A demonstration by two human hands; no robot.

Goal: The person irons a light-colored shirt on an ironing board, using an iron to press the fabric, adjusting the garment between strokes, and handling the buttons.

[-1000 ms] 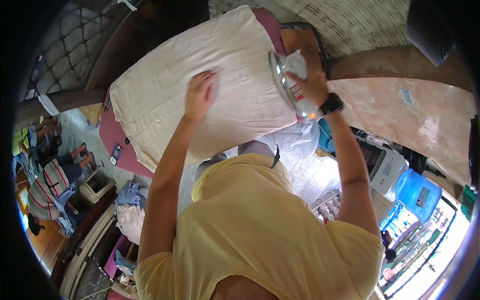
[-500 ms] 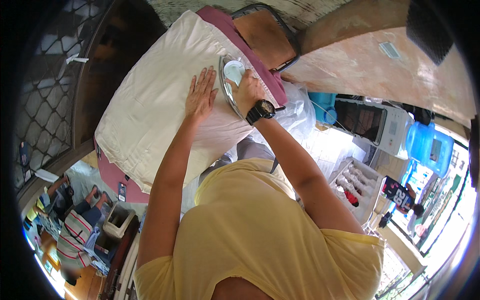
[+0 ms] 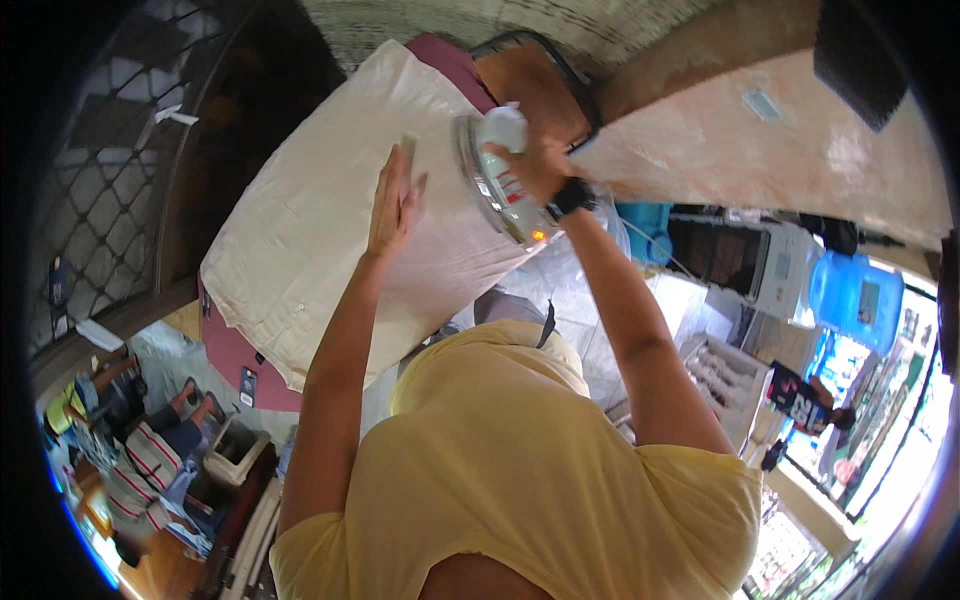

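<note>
Yellow short-sleeve tee (image 3: 520,470), black wristwatch (image 3: 572,197) on rt wrist, bare forearms.

The person in the yellow shirt (image 3: 520,470) leans over an ironing board (image 3: 235,350) with a maroon cover, where a cream cloth (image 3: 300,240) lies spread across most of the surface. The left hand (image 3: 393,205) lies flat on the cloth, fingers stretched out and pressed together. The right hand (image 3: 540,165), a black watch (image 3: 572,196) on its wrist, grips the handle of a white iron (image 3: 497,180) whose metal soleplate rests on the cloth just beside the left hand; a small orange light glows near its heel. Past the board's far end sits a brown pad in a dark frame (image 3: 535,85). Off to the right stand a blue water jug (image 3: 855,300) and a white appliance (image 3: 785,265).
</note>
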